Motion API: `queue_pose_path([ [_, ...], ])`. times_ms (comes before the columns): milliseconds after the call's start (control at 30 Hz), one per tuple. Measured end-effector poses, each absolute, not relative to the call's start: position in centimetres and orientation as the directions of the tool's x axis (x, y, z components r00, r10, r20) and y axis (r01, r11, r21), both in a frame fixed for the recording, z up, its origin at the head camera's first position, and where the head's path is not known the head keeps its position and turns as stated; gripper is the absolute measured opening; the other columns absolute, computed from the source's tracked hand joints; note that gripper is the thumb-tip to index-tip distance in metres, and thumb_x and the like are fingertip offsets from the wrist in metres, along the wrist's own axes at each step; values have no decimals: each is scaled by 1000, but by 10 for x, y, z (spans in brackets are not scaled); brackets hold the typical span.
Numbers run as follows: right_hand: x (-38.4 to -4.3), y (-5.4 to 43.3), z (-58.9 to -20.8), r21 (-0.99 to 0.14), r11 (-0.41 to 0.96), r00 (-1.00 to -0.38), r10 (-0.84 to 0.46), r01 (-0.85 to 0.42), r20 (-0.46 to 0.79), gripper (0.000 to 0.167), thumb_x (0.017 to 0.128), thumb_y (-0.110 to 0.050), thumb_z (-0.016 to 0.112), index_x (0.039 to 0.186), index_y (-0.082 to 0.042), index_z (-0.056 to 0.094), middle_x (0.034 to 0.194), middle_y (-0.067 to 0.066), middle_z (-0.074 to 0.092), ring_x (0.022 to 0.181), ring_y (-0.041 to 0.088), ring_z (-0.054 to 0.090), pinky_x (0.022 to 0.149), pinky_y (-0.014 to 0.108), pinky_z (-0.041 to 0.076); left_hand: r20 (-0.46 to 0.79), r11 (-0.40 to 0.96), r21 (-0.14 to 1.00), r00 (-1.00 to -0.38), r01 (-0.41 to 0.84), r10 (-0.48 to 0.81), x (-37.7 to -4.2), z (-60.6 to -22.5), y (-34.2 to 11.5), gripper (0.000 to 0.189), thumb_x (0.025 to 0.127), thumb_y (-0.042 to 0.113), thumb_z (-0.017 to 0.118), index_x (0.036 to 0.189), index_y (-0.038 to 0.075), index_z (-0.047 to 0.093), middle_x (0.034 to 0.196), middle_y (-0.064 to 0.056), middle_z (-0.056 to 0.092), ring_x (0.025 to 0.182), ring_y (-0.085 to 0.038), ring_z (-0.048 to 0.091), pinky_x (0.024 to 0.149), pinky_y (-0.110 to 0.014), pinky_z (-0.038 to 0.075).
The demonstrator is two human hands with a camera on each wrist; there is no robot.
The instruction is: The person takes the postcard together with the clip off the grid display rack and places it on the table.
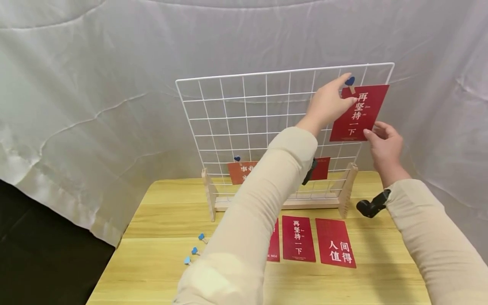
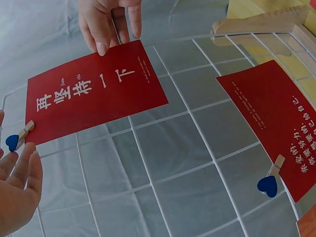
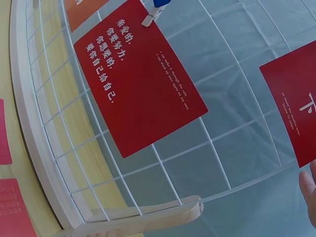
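A red card (image 1: pixel 360 116) with white characters hangs at the upper right of a white wire grid (image 1: pixel 253 108). A wooden clip with a blue heart (image 1: pixel 350 81) sits on the card's top edge. My left hand (image 1: pixel 328 103) is at this clip, index finger near the heart and thumb by the card, the two spread apart. At the lower right corner my right hand (image 1: pixel 386 148) pinches the card, thumb in front and fingers behind. Lower on the grid, another red card (image 3: pixel 140 84) hangs from a blue heart clip (image 2: pixel 267 186).
An orange card (image 1: pixel 238 171) hangs low on the grid's left, partly behind my left sleeve. Wooden feet (image 1: pixel 346 190) hold the grid on the table (image 1: pixel 152 220). Red cards (image 1: pixel 298 238) lie in front, one partly covered. Blue heart clips (image 1: pixel 195 250) lie at the left.
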State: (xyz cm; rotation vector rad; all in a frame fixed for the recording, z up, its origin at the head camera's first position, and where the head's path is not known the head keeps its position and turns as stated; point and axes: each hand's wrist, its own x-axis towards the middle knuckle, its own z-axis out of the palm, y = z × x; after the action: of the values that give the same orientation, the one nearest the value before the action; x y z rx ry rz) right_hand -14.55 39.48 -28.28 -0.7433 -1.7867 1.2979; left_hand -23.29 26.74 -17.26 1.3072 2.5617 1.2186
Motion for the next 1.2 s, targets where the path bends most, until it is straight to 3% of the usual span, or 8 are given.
queue_pose_path([
  [300,-143,394,-282,-971,216,-481,843,-107,240,34,79,-21,62,111,-10,56,87,-8,50,80,4,47,68,17,39,329,369,595,-635,714,699,-229,-169,270,54,82,31,56,132,29,33,127,17,38,111,4,36,86,-11,32],
  [533,-141,394,-282,-959,139,-473,847,-246,244,16,74,-13,67,89,-14,60,80,-5,53,71,5,50,57,11,43,378,332,606,-629,723,679,-230,-167,272,47,83,25,57,127,24,42,117,9,47,91,0,47,75,-7,37],
  [667,-139,395,-282,-939,102,-479,839,-329,259,14,72,-7,67,85,-12,62,75,-3,55,66,6,52,54,12,45,416,348,564,-621,749,664,-230,-166,274,42,84,24,55,125,25,46,111,8,49,92,0,46,77,-6,35],
  [1000,-131,394,-279,-932,69,-547,794,-356,267,25,71,-10,68,95,-7,61,80,-1,58,70,8,56,57,14,47,453,412,567,-688,713,567,-230,-164,273,24,86,24,53,109,29,58,100,16,53,93,4,46,76,-5,32],
  [1200,-132,394,-274,-919,151,-533,776,-364,338,29,72,-7,67,101,-10,62,78,-5,60,73,7,54,56,11,45,497,449,525,-689,723,528,-234,-166,269,18,86,24,52,102,28,60,94,16,54,89,4,48,74,-6,33],
])
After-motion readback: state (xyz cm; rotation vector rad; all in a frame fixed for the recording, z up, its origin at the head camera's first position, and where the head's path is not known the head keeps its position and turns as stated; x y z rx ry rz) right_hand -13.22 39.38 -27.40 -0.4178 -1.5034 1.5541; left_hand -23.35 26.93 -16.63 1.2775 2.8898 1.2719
